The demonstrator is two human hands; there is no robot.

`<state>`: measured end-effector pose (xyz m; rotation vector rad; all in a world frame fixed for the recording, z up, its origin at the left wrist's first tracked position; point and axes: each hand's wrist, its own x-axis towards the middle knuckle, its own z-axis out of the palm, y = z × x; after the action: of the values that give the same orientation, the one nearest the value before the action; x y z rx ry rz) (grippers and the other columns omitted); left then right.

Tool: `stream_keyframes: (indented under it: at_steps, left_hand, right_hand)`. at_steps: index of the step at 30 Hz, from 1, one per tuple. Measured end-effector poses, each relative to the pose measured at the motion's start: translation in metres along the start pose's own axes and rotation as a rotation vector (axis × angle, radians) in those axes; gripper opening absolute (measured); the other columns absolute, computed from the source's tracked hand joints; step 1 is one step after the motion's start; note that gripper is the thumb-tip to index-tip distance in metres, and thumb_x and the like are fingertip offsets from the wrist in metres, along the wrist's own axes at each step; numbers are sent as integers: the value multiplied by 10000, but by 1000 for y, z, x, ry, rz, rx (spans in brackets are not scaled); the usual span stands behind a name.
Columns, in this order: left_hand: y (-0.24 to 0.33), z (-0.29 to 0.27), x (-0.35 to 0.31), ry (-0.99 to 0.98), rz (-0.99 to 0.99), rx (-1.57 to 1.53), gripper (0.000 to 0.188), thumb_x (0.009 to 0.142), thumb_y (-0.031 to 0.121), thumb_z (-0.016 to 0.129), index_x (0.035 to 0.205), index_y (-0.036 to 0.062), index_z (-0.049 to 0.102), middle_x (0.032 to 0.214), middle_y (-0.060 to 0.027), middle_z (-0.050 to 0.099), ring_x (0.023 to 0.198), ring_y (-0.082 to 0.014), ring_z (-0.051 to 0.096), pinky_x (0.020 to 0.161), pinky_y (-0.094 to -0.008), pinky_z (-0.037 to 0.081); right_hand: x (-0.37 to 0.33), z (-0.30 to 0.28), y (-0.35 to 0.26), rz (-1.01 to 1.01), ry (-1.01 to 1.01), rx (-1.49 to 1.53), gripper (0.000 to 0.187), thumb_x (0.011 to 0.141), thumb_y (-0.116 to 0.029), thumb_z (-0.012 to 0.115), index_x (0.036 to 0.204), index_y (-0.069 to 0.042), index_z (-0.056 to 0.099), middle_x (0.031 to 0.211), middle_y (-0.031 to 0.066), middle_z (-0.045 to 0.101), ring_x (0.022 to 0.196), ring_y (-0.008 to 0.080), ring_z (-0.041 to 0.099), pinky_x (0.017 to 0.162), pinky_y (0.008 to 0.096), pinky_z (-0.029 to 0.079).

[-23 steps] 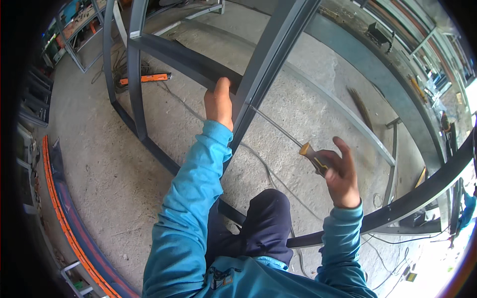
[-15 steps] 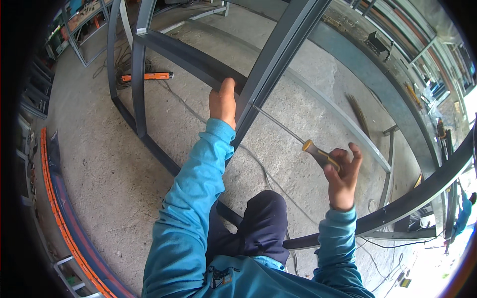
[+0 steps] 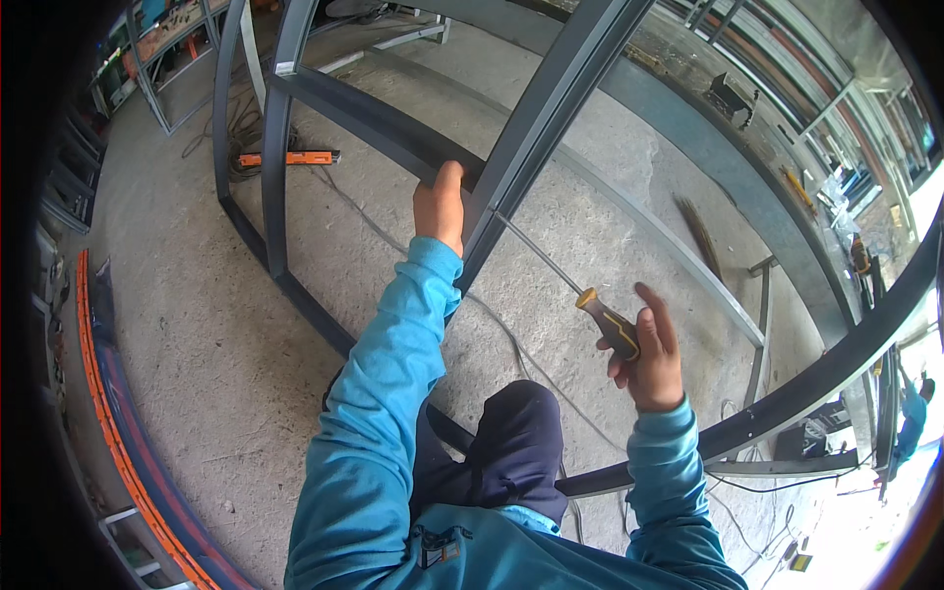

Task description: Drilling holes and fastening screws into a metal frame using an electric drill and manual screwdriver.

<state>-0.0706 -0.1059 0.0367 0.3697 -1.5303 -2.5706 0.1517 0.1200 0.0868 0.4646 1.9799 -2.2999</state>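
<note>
A dark grey metal frame (image 3: 551,110) stands before me, with a crossbar (image 3: 379,123) joining its upright on the left side. My left hand (image 3: 440,211) is closed round the crossbar's end, close to that joint. In my right hand (image 3: 657,369) is a screwdriver (image 3: 612,326) with a grey and yellow handle and a long thin shank. Its tip meets the right side of the upright, level with my left hand; what it touches there is too small to make out. The index finger of the right hand points away from the handle while other fingers and the thumb hold it.
An orange level-like bar (image 3: 290,157) lies on the concrete floor by coiled cable. A curved dark bar (image 3: 816,398) sweeps across the right. Behind it runs a grey metal bench (image 3: 713,147) with tools on top. Long orange strips (image 3: 98,369) lie at far left.
My right hand has shifted left and turned on the screwdriver's handle, its fingers now placed differently. The handle swings slightly left and down. My left hand keeps its hold on the crossbar.
</note>
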Motion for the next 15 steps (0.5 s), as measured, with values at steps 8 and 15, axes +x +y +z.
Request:
stream_keyframes:
  at_steps: [8, 15]
  left_hand:
    - [-6, -4, 7, 4, 6, 1, 481, 810, 346, 604, 926, -121, 613, 896, -181, 634, 831, -255, 552, 775, -374, 451]
    - [-3, -1, 3, 1, 52, -13, 523, 803, 349, 616, 998, -136, 606, 955, -190, 637, 886, -268, 573, 818, -368, 454]
  right_hand:
    - [3, -5, -10, 99, -64, 56, 522, 887, -66, 678, 1339, -22, 422, 1031, 168, 610, 818, 221, 673, 576, 273, 532]
    - [14, -1, -11, -711, 173, -911, 587, 951, -115, 586, 1454, 31, 320, 998, 160, 629, 668, 161, 595, 566, 236, 472]
